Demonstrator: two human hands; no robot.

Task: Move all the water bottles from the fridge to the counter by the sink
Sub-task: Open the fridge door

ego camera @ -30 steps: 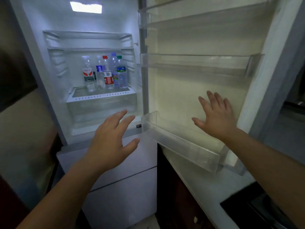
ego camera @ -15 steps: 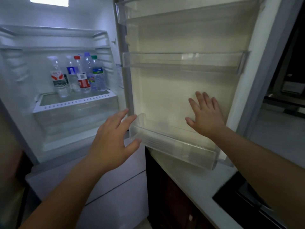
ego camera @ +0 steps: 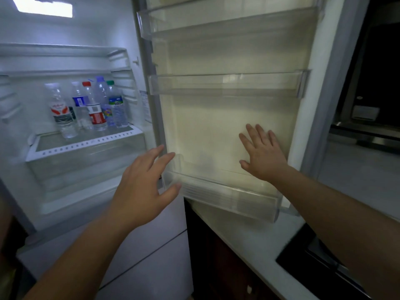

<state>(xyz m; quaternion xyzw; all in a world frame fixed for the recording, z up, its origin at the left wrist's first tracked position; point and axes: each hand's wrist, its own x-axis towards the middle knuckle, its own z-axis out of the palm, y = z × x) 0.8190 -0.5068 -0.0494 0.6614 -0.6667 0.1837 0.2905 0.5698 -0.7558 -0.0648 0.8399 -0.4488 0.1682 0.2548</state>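
Note:
Several clear water bottles [ego camera: 91,107] stand upright in a cluster on the fridge's glass shelf [ego camera: 86,144], at the left. One has a red cap and red label [ego camera: 96,109], one a green cap [ego camera: 116,105]. My left hand [ego camera: 142,187] hangs open in front of the fridge's lower edge, well below and right of the bottles, fingertips near the door's bottom bin [ego camera: 220,191]. Fingers spread, my right hand [ego camera: 263,154] lies flat against the inner face of the open fridge door [ego camera: 227,122]. Neither hand holds anything.
The door swings out to the right with three clear door bins, all without contents. Beneath it runs a white counter [ego camera: 249,241] with a black cooktop [ego camera: 303,254] at the lower right. A dark oven or window area [ego camera: 372,94] is at far right. A closed lower fridge drawer [ego camera: 134,263] sits below.
The view has shifted right, so the fridge interior has slid toward the left. Both hands keep nearly the same open pose; the right palm stays by the door.

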